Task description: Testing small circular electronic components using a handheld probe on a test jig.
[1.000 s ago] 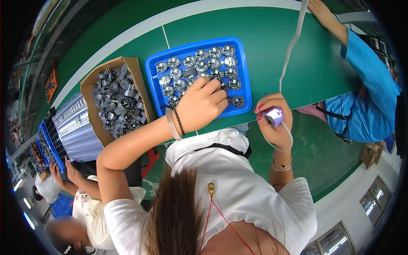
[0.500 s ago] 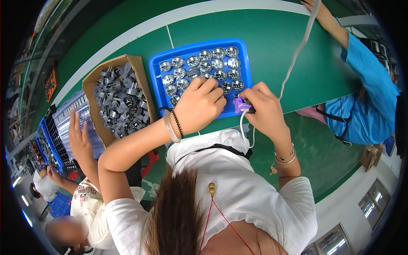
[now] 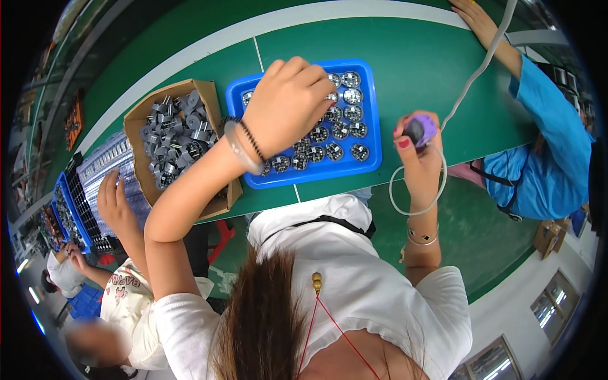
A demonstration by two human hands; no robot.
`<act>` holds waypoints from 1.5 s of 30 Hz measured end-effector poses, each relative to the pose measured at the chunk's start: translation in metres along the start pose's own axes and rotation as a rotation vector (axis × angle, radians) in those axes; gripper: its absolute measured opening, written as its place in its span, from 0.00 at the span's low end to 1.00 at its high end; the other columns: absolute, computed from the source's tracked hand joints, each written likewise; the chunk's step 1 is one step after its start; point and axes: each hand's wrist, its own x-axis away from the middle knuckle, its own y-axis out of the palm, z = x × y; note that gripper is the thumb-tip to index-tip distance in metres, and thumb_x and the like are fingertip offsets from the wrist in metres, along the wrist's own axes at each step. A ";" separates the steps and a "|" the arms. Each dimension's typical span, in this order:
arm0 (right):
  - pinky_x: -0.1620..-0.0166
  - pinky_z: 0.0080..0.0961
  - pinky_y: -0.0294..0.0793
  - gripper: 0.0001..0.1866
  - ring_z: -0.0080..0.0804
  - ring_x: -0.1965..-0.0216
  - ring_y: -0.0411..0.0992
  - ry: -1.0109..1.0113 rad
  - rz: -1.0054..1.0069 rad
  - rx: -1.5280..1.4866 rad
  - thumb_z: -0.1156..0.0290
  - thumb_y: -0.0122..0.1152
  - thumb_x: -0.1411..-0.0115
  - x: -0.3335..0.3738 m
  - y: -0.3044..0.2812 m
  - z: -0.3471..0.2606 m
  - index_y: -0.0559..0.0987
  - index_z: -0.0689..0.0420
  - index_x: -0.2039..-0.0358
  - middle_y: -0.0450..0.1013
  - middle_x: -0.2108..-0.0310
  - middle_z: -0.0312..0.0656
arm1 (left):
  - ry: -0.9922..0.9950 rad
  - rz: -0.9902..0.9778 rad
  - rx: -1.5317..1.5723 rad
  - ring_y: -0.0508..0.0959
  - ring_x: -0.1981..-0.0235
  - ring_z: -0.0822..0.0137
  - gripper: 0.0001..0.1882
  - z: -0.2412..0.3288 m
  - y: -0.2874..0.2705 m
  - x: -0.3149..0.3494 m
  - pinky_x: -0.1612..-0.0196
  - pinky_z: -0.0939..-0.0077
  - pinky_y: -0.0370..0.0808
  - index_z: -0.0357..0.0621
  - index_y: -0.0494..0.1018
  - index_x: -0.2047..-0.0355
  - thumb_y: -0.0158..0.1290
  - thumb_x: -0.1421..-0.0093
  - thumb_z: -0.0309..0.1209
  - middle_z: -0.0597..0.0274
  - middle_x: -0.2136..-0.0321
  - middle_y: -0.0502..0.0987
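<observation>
My left hand (image 3: 285, 104) is over the far part of a blue tray (image 3: 378, 149), with its fingers bent down together at the round clear discs showing silver and black parts (image 3: 353, 96). What its fingertips grip is partly hidden. Rows of these discs lie in the tray, and the hand covers some of them. Off the tray's right side, my right hand (image 3: 419, 168) is closed around a purple connector block (image 3: 426, 128) with a dark grey round piece (image 3: 415, 132) at its front. A white cable (image 3: 392, 193) loops from the block around that wrist.
A cardboard box (image 3: 206, 95) full of grey plug parts with metal pins (image 3: 177, 136) stands left of the tray on the green table (image 3: 405, 69). A white cable (image 3: 472, 76) hangs at the right. Co-workers sit at both sides; one blue sleeve (image 3: 544, 101) reaches over the table.
My left hand has moved up and left to the tray's far discs. My right hand has drawn the purple block away from the tray to the right. The tray sits slightly lower and further right.
</observation>
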 end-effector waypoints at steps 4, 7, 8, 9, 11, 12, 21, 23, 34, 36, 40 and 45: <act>0.55 0.25 0.67 0.24 0.28 0.62 0.66 -0.012 0.043 -0.309 0.65 0.60 0.46 -0.019 0.006 0.008 0.63 0.61 0.52 0.66 0.61 0.42 | 0.020 0.007 -0.116 0.71 0.68 0.64 0.03 -0.012 0.020 -0.011 0.62 0.71 0.65 0.47 0.75 0.75 0.56 0.52 0.30 0.66 0.76 0.72; 0.51 0.28 0.67 0.28 0.31 0.57 0.67 -0.022 0.051 -0.400 0.66 0.63 0.48 -0.027 0.012 0.008 0.63 0.63 0.51 0.66 0.57 0.44 | 0.041 0.027 -0.172 0.71 0.71 0.65 0.01 -0.015 0.022 -0.014 0.63 0.71 0.64 0.47 0.73 0.80 0.53 0.54 0.28 0.67 0.80 0.71; 0.50 0.28 0.67 0.28 0.31 0.56 0.67 -0.093 0.063 -0.301 0.68 0.64 0.49 -0.029 0.015 0.006 0.63 0.62 0.51 0.66 0.57 0.44 | 0.048 0.036 -0.157 0.71 0.71 0.65 0.01 -0.016 0.021 -0.013 0.63 0.71 0.64 0.46 0.73 0.79 0.53 0.54 0.28 0.67 0.80 0.71; 0.48 0.29 0.67 0.28 0.32 0.54 0.67 -0.165 0.076 -0.203 0.70 0.65 0.49 -0.031 0.017 0.005 0.63 0.62 0.51 0.66 0.56 0.45 | 0.055 0.045 -0.142 0.71 0.70 0.65 0.01 -0.015 0.020 -0.013 0.63 0.71 0.64 0.46 0.73 0.78 0.53 0.54 0.27 0.67 0.79 0.71; 0.47 0.28 0.67 0.27 0.33 0.52 0.67 -0.226 0.070 -0.185 0.76 0.66 0.51 -0.036 0.018 0.012 0.65 0.62 0.51 0.66 0.56 0.45 | 0.084 0.089 -0.107 0.70 0.70 0.66 0.03 -0.009 0.014 -0.012 0.63 0.71 0.64 0.46 0.73 0.77 0.53 0.55 0.27 0.67 0.78 0.71; 0.48 0.28 0.67 0.26 0.33 0.52 0.67 -0.358 0.031 -0.096 0.78 0.66 0.51 -0.041 0.019 0.014 0.66 0.62 0.52 0.66 0.55 0.45 | 0.110 0.130 -0.069 0.70 0.70 0.66 0.04 -0.006 0.011 -0.011 0.63 0.71 0.64 0.46 0.73 0.75 0.53 0.55 0.27 0.67 0.77 0.71; 0.52 0.25 0.68 0.24 0.32 0.55 0.68 -0.510 -0.046 -0.067 0.80 0.69 0.56 -0.044 0.029 0.013 0.73 0.60 0.56 0.66 0.56 0.43 | 0.115 0.243 0.076 0.72 0.68 0.67 0.11 0.009 0.001 -0.009 0.62 0.74 0.63 0.46 0.74 0.70 0.60 0.56 0.27 0.69 0.72 0.74; 0.51 0.26 0.69 0.25 0.32 0.55 0.68 -0.529 -0.052 -0.043 0.80 0.69 0.55 -0.045 0.028 0.015 0.72 0.60 0.55 0.67 0.56 0.43 | 0.082 0.235 0.096 0.73 0.68 0.66 0.11 0.008 0.000 -0.009 0.62 0.74 0.63 0.46 0.74 0.70 0.60 0.55 0.27 0.69 0.72 0.74; 0.47 0.33 0.68 0.28 0.36 0.52 0.69 -0.395 0.273 -0.300 0.75 0.68 0.51 -0.034 0.022 0.017 0.66 0.61 0.51 0.69 0.56 0.46 | -0.001 0.049 -0.099 0.71 0.72 0.65 0.02 -0.014 0.018 -0.011 0.62 0.71 0.63 0.45 0.75 0.81 0.54 0.53 0.28 0.64 0.81 0.73; 0.46 0.36 0.66 0.29 0.39 0.52 0.69 -0.389 0.242 -0.256 0.73 0.69 0.51 -0.033 0.022 0.019 0.66 0.62 0.51 0.69 0.55 0.48 | -0.019 -0.032 -0.136 0.71 0.71 0.65 0.02 -0.015 0.021 -0.011 0.62 0.71 0.63 0.45 0.76 0.78 0.55 0.52 0.28 0.65 0.79 0.73; 0.47 0.35 0.68 0.29 0.38 0.53 0.70 -0.402 0.218 -0.225 0.74 0.70 0.53 -0.030 0.021 0.023 0.67 0.61 0.52 0.69 0.56 0.47 | 0.007 -0.004 -0.155 0.72 0.72 0.65 0.02 -0.016 0.027 -0.011 0.62 0.71 0.63 0.46 0.75 0.82 0.52 0.56 0.26 0.64 0.83 0.73; 0.48 0.34 0.70 0.29 0.37 0.54 0.70 -0.390 0.198 -0.190 0.74 0.71 0.54 -0.028 0.022 0.025 0.68 0.61 0.53 0.69 0.57 0.46 | -0.028 -0.021 -0.165 0.72 0.72 0.65 0.02 -0.013 0.023 -0.010 0.62 0.71 0.63 0.45 0.75 0.82 0.52 0.56 0.26 0.63 0.82 0.73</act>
